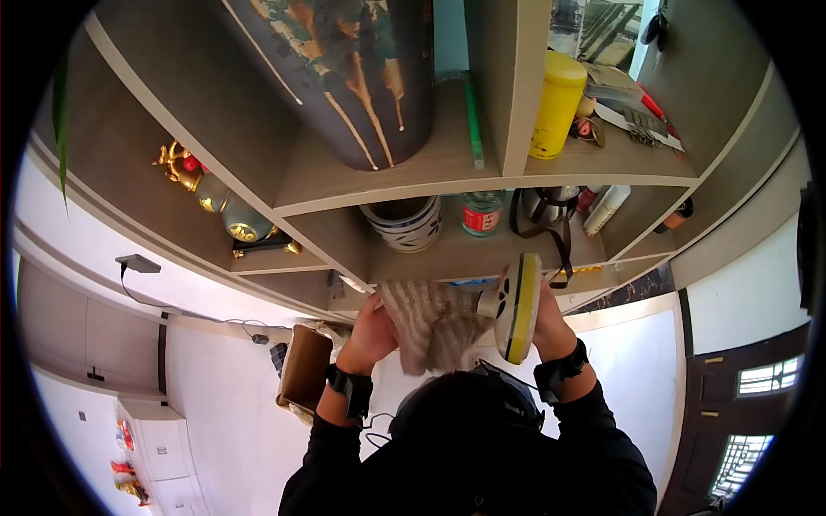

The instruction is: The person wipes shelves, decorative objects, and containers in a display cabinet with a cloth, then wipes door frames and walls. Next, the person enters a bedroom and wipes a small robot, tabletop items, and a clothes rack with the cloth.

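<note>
A brown striped cloth hangs from my left hand, whose fingers are closed on its left edge. On the right, my right hand grips a round object with a yellow and white rim from its far side, so part of the fingers is hidden. A short pale neck on that object points left and touches the cloth. Both hands are in front of the lower shelf edge, each with a black band round the wrist.
Shelving rises ahead, holding a large dark vase, a yellow canister, a patterned pot, a bottle and a gourd-shaped ornament. An open cardboard box stands below left. A dark door is at right.
</note>
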Tool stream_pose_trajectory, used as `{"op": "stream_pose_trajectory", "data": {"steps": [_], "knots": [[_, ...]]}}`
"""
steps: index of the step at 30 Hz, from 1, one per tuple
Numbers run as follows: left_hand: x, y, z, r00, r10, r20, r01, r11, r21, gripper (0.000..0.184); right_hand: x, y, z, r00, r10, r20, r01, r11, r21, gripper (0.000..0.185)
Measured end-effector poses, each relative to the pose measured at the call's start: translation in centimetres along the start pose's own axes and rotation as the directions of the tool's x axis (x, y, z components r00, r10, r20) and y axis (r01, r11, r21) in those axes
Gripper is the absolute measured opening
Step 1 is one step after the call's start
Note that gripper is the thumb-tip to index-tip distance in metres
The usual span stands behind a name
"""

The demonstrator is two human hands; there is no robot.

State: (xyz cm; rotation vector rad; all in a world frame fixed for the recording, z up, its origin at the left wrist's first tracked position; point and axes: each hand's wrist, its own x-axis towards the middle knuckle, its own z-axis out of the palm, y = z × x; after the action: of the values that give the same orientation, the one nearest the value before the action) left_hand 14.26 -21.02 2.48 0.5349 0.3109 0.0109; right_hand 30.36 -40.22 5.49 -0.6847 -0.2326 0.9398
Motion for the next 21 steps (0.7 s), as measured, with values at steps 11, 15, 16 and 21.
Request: {"op": "stream_pose_trajectory", "data": {"steps": [11,15,16,21], "knots": [[0.0,-1.9,-0.1,0.697,0.691,-0.194,-0.233,0.473,0.850,0.007,0.0,-1.1,-0.3,0.983,0.054,-0.175,-0.075,0.990,-0.116,0.015],[-0.6,-1.7,3.2,0.438,0.798,0.413,-0.539,-0.135,0.832,0.021,-0.1,-0.4,0.0,0.979,0.109,-0.169,-0.117,0.992,-0.035,0.016],[-0.4,-2.3,4.1,0.536,0.799,0.273,-0.635,0.169,0.754,0.037,-0.2,-0.2,-0.5,0.987,0.126,-0.101,-0.128,0.992,-0.018,0.016],[0.6,-2.9,3.9,0.837,0.521,-0.165,-0.283,0.671,0.686,0.073,-1.1,-0.6,1.9,0.982,-0.048,-0.181,0.002,0.970,-0.244,0.018]]}}
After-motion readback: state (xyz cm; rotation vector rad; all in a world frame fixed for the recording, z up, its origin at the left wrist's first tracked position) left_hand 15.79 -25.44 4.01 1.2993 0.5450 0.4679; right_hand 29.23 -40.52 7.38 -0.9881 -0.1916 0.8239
